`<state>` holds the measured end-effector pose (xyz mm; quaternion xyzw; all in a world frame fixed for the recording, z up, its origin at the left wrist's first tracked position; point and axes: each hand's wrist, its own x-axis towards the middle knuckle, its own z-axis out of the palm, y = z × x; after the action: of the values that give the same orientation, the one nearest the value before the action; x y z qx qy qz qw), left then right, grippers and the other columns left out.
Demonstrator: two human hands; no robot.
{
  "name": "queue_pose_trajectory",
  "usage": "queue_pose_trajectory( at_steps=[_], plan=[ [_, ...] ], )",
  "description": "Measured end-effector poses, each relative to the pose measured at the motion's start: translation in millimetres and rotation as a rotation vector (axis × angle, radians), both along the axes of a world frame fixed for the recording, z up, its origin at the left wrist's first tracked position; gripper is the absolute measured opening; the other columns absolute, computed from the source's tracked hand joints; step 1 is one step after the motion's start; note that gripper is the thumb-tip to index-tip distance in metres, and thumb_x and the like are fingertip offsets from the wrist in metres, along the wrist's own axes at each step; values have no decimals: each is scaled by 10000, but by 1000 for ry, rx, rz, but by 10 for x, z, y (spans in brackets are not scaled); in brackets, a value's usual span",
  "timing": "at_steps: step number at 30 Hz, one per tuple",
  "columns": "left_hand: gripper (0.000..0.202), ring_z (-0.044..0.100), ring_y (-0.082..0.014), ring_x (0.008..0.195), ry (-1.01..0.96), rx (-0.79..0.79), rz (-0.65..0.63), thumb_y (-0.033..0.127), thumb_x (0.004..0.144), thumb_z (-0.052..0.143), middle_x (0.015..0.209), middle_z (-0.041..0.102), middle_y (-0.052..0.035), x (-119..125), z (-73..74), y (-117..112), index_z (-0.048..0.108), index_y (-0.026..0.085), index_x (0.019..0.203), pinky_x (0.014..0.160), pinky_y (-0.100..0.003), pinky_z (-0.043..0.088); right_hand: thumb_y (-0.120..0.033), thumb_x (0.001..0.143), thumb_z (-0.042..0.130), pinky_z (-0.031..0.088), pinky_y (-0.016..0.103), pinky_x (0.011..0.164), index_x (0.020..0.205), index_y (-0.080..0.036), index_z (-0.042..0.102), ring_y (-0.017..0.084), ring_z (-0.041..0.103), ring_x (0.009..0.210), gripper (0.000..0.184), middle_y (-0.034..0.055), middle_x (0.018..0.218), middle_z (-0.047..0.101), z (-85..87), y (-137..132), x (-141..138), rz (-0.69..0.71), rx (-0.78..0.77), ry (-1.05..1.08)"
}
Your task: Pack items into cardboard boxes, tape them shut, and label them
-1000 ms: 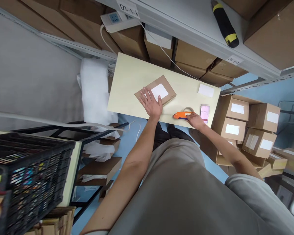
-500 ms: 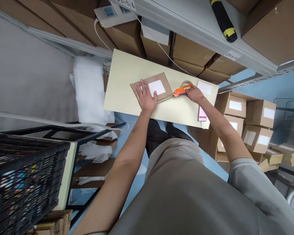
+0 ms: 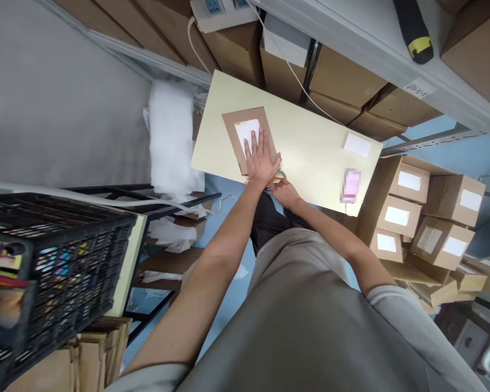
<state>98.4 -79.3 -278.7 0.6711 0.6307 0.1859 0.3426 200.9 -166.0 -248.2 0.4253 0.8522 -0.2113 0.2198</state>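
Observation:
A flat cardboard box [image 3: 247, 115] with a white label [image 3: 245, 130] lies on the pale tabletop [image 3: 310, 144]. My left hand [image 3: 261, 160] rests flat on it, fingers stretched across the label and the cardboard. At the box's near edge, my right hand [image 3: 285, 192] is closed around an orange tape dispenser [image 3: 277, 179]. Much of the dispenser is hidden behind my left wrist and my right fingers; part of its tape roll shows above the right hand.
A white paper [image 3: 357, 145] and a blurred pink-screened phone [image 3: 351, 186] lie at the table's right. Labelled boxes [image 3: 397, 215] fill a large carton beyond it. A shelf [image 3: 375, 54] overhangs the far side. A black crate [image 3: 77, 261] stands at left.
The box has turned on the table. My right hand has brought the tape dispenser left and nearer my body, from the box's right corner to its near edge. The view has shifted.

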Motion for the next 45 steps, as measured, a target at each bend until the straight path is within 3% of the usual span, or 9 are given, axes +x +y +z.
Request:
queue_pose_trajectory(
  at_steps=[3, 9, 12, 23, 31, 35, 38, 42, 45],
  plan=[
    [945, -101, -326, 1827, 2, -3, -17, 565, 1057, 633, 1957, 160, -36, -55, -14, -17, 313, 182, 1859, 1501, -553, -99, -139, 1176, 361, 515, 413, 1158, 1433, -10, 644, 295, 812, 1186, 403, 249, 1267, 845, -17, -103, 260, -59, 1, 12],
    [920, -66, -348, 1830, -37, -17, -67, 525, 1047, 644, 1951, 203, -59, -88, 82, -11, 355, 168, 1844, 1499, -556, -94, -294, 1204, 454, 505, 422, 1157, 1468, -20, 637, 337, 785, 1168, 422, 267, 1222, 850, 75, -351, 1328, -250, -15, -121],
    [920, -60, -349, 1830, -57, -23, -99, 525, 1038, 650, 1945, 225, -82, -100, 163, -25, 373, 158, 1835, 1498, -556, -87, -317, 1202, 442, 492, 455, 1186, 1450, -18, 654, 371, 753, 1214, 443, 276, 1250, 842, 106, -303, 1606, -263, 37, -124],
    [948, 34, -359, 1834, 40, 17, -327, 543, 1027, 599, 1937, 221, -139, -303, 150, -100, 344, 110, 1832, 1474, -557, -126, -464, 1183, 513, 390, 485, 1327, 1608, 104, 522, 419, 638, 1500, 709, 355, 1590, 670, 231, 50, 1222, -370, 65, -42],
    [938, 15, -371, 1833, 173, 67, -399, 539, 1068, 480, 1948, 153, -148, -318, -37, -93, 246, 77, 1850, 1482, -608, -80, -428, 1139, 586, 510, 448, 1196, 1361, -38, 775, 378, 756, 1331, 486, 304, 1411, 794, 349, 233, 577, -560, -66, -144],
    [927, 37, -364, 1834, 171, 77, -460, 457, 1042, 488, 1946, 162, -138, -382, -4, -82, 253, 65, 1849, 1487, -597, -68, -250, 1130, 546, 546, 518, 1089, 1301, -107, 813, 367, 803, 1237, 347, 275, 1332, 836, 410, 473, 416, -674, -71, -253],
    [906, 79, -350, 1834, 158, 82, -536, 401, 1030, 481, 1942, 187, -126, -455, 60, -76, 276, 57, 1843, 1491, -573, -52, -167, 1121, 522, 530, 534, 1070, 1308, -79, 802, 380, 808, 1240, 348, 309, 1316, 829, 551, 678, 518, -786, -45, -337],
    [861, 153, -381, 1821, 123, 57, -558, 400, 1045, 514, 1924, 254, -156, -533, 167, -19, 352, 44, 1812, 1487, -607, 24, -382, 1167, 567, 506, 467, 1151, 1317, -54, 787, 390, 769, 1322, 422, 316, 1347, 813, 865, 794, 649, -851, 60, -290],
    [687, 378, -404, 1740, 45, 43, -524, 383, 1070, 541, 1813, 494, -196, -553, 333, 175, 565, 81, 1687, 1450, -611, 229, -482, 1184, 539, 515, 441, 1148, 1339, -27, 749, 400, 783, 1283, 524, 324, 1319, 815, 1115, 815, 606, -973, 159, -234]
  ],
)
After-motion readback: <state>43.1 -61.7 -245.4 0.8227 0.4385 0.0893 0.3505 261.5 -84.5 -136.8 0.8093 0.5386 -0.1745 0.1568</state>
